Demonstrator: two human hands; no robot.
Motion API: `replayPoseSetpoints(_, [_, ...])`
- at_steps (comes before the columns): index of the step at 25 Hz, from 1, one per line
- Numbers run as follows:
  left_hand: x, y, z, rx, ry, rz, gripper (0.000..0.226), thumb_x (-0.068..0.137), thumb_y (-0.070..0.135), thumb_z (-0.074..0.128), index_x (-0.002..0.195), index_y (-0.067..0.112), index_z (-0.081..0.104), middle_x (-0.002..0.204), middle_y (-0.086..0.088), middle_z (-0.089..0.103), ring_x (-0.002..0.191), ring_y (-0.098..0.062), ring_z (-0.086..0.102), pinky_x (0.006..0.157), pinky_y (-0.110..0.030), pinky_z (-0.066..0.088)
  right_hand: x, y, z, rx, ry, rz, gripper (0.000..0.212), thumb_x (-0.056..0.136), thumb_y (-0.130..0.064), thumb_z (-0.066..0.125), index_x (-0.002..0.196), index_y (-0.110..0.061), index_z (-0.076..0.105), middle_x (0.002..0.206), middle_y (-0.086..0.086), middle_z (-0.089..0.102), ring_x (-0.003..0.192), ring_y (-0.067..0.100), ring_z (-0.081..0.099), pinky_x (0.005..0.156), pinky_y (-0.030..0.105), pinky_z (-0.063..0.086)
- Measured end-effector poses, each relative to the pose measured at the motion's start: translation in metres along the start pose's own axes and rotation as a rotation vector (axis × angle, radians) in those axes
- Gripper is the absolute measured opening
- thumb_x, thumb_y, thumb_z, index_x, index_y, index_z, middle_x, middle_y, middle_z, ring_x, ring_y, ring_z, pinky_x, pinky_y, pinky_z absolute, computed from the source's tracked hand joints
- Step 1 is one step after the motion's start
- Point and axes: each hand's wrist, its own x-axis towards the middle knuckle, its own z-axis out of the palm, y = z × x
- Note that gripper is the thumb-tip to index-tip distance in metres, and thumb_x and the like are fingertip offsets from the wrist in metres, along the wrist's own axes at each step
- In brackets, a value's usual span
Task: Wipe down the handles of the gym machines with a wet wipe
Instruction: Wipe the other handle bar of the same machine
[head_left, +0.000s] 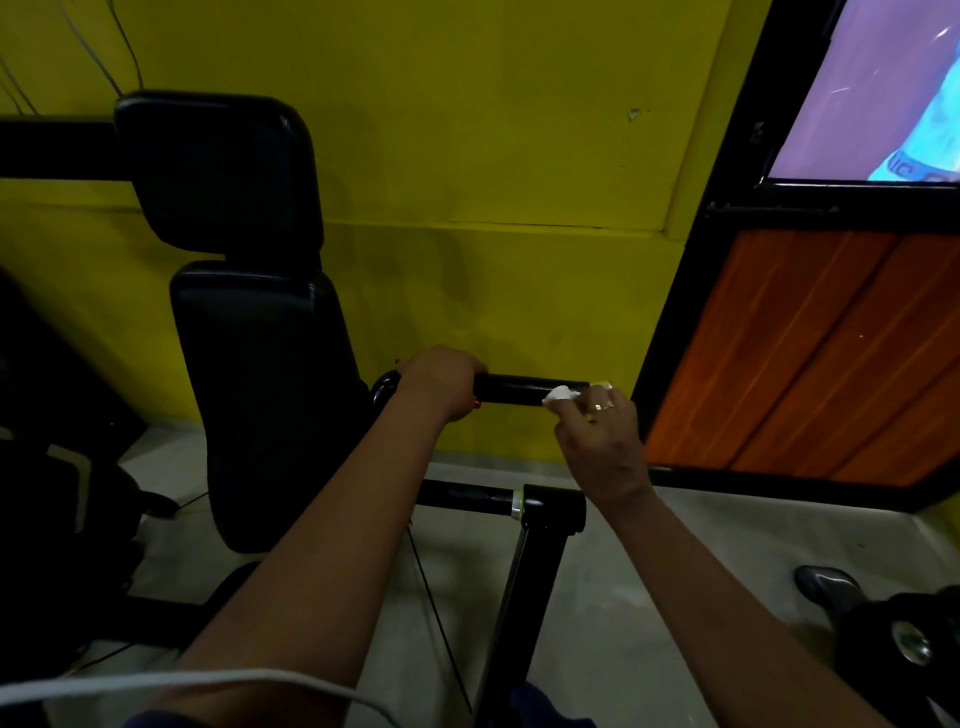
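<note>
A black horizontal machine handle (524, 388) runs in front of the yellow wall at mid-frame. My left hand (441, 382) grips its left end, fingers curled round the bar. My right hand (602, 436) pinches a small white wet wipe (560, 393) and holds it against the handle's right part, near the yellow end cap (601, 385). A ring shows on one finger of the right hand.
A black padded seat back (260, 395) and headrest (218, 171) stand to the left. A lower black bar with a silver collar (514, 503) lies under my arms. A wood-panelled door (810, 353) is at right, weight plates (904, 644) at lower right, grey floor below.
</note>
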Motion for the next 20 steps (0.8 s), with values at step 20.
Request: replayPoseSetpoints(20, [0.012,0.001,-0.007,0.043,-0.073,0.011,0.029,0.087,0.03,0.067,0.116,0.029,0.066,0.105,-0.004,0.065,0.098,-0.025,0.06,0.076,-0.038,0.051,-0.001,0.005,-0.006,0.206,0.047,0.204,0.02,0.092,-0.001,0.057,0.104,-0.004,0.072,0.08,0.013,0.059,0.071,0.032,0.054,0.064,0.036,0.043])
